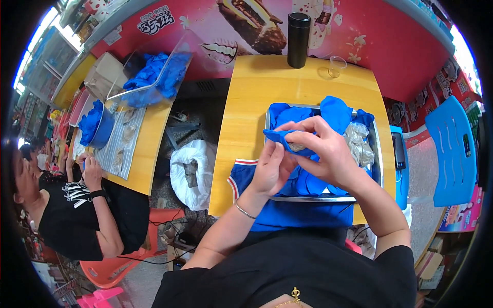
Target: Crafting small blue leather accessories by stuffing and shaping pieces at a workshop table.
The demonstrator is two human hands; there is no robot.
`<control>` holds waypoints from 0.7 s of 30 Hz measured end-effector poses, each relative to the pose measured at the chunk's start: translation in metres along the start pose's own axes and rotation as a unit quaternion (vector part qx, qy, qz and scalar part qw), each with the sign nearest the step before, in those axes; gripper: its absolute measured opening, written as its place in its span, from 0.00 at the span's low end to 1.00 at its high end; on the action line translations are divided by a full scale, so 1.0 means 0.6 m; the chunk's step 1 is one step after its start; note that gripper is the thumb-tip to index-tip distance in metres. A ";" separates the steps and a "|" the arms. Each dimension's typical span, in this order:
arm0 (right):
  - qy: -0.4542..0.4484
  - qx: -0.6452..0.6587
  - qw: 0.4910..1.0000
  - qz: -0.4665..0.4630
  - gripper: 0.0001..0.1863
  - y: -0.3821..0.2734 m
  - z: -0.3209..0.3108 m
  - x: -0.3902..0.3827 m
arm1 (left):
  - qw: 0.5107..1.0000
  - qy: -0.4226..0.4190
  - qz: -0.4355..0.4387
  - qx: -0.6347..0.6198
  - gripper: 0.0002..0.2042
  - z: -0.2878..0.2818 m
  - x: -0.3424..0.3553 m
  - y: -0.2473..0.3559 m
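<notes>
Over a metal tray (380,167) my two hands meet on a small blue fabric piece (277,135). My left hand (268,172) pinches it from below, with thumb and fingertips pressed together. From the other side my right hand (328,154) closes its thumb and fingers on the same piece. Something pale brown and see-through shows between the fingers; its kind cannot be made out. More blue fabric pieces (336,114) fill the tray, and crumpled clear plastic bundles (358,143) lie at its right side. Dark blue briefs (242,177) with red and white trim rest beside it.
A black bottle (298,41) and a clear cup (336,66) stand at the table's far edge. To the left, a person (77,205) sits by another table holding a clear bin (149,90) and a blue bucket (105,128). A white-lined bin (192,174) stands between. A blue chair (452,154) is right.
</notes>
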State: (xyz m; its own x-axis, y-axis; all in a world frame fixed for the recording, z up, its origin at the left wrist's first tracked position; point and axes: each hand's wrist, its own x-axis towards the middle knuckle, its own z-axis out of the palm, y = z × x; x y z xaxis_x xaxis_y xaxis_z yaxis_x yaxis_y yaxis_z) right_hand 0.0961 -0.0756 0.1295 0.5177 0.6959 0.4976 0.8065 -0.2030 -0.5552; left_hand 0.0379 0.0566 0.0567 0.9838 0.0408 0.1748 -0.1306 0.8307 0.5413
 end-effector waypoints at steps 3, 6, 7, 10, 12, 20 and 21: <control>0.024 -0.040 0.999 -0.029 0.15 -0.008 -0.006 0.000 | 0.999 -0.018 -0.023 -0.033 0.19 0.017 -0.007 -0.005; 0.061 -0.051 0.996 -0.033 0.12 0.001 -0.009 -0.011 | 0.997 0.000 -0.019 -0.073 0.17 0.027 -0.010 -0.004; 0.061 -0.050 0.996 -0.034 0.12 0.001 -0.010 -0.012 | 0.999 0.001 -0.026 -0.046 0.17 0.029 -0.011 -0.004; 0.070 -0.089 0.992 -0.064 0.10 -0.003 -0.014 -0.009 | 0.999 0.012 -0.042 -0.017 0.16 0.032 -0.015 -0.006; 0.086 -0.119 0.988 -0.049 0.07 -0.011 -0.012 -0.004 | 0.998 0.021 -0.049 -0.016 0.15 0.036 -0.016 -0.011; 0.047 -0.125 0.991 -0.018 0.06 -0.021 -0.011 -0.006 | 0.998 0.035 0.018 0.042 0.19 0.035 -0.019 -0.016; 0.035 -0.132 0.990 -0.024 0.06 -0.023 -0.012 -0.006 | 0.998 0.036 0.018 0.042 0.19 0.030 -0.019 -0.017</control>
State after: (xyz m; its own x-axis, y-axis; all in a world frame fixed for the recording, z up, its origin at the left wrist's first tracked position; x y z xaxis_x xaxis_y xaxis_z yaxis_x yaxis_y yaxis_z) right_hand 0.0849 -0.0801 0.1401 0.4880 0.6609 0.5701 0.8724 -0.3498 -0.3412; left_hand 0.0256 0.0376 0.0642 0.9839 0.1124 0.1387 -0.1740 0.7782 0.6034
